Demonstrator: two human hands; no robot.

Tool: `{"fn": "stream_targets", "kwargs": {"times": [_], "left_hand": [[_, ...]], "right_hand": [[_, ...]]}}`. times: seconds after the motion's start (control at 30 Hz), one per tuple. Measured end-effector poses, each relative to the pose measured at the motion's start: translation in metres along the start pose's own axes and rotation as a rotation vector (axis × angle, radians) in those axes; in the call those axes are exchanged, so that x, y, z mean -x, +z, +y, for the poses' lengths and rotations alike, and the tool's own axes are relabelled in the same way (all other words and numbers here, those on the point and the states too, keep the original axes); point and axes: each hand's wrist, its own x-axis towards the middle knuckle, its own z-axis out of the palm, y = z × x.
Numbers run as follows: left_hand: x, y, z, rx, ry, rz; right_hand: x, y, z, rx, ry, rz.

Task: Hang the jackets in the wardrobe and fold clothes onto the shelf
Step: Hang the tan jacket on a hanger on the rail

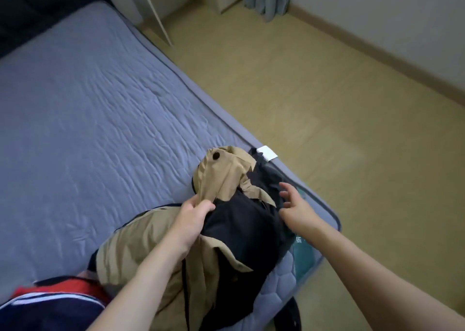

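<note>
Pinching the tan jacket in my left hand, I lift a fold off the bed; my right hand reaches open-fingered toward its dark lining, holding nothing; a striped garment lies nearest me, unfolded; beyond, a white wardrobe door stands ajar; I judge nothing hung yet.

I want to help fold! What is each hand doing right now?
Left hand: pinching the tan jacket fabric.
Right hand: open, fingers spread over the dark lining, holding nothing.
</note>
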Motion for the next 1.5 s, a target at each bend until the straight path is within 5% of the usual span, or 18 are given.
{"fn": "stream_targets", "kwargs": {"times": [0.13, 0.27, 0.33, 0.47, 0.53, 0.63, 0.77, 0.93, 1.07, 1.23, 1.33, 1.5], "left_hand": [[0.074, -0.069, 0.052, -0.067, 0.108, -0.068], [0.164, -0.128, 0.09, -0.122, 0.273, -0.033], [0.216, -0.148, 0.097, -0.256, 0.371, -0.113], [0.307, -0.187, 0.093, -0.453, 0.469, -0.077], [0.342, -0.215, 0.08, -0.484, 0.38, -0.154], [0.382, -0.276, 0.06, -0.439, 0.152, -0.234], [0.428, -0.366, 0.07, -0.366, 0.043, 0.233], [0.48, -0.437, 0.096, -0.311, 0.195, 0.746], [0.515, -0.474, 0.106, -0.4, 0.222, 1.003], [0.613, -0.536, 0.109, 0.242, 0.595, 1.286], [0.692, -0.581, 0.112, 0.341, 0.717, 1.499], [0.788, -0.644, 0.072, 0.04, 0.655, 1.672]], "right_hand": [[0.053, 0.033, -0.078, 0.138, -0.202, -0.173], [0.103, 0.058, -0.177, -0.387, 0.291, -0.386], [0.131, 0.064, -0.227, -0.422, 0.332, -0.513], [0.212, 0.113, -0.316, 0.047, 0.143, -0.395], [0.251, 0.145, -0.356, 0.194, -0.045, -0.283], [0.314, 0.194, -0.413, 0.171, -0.225, -0.341], [0.404, 0.247, -0.476, 0.35, -0.506, -0.504], [0.517, 0.286, -0.537, 0.664, -0.953, -0.769], [0.598, 0.313, -0.565, 0.789, -1.344, -0.707], [0.66, 0.371, -0.59, 0.651, -1.796, -0.38], [0.675, 0.423, -0.584, 0.859, -1.781, -0.349], [0.703, 0.547, -0.551, 0.963, -1.686, -0.301]]}}
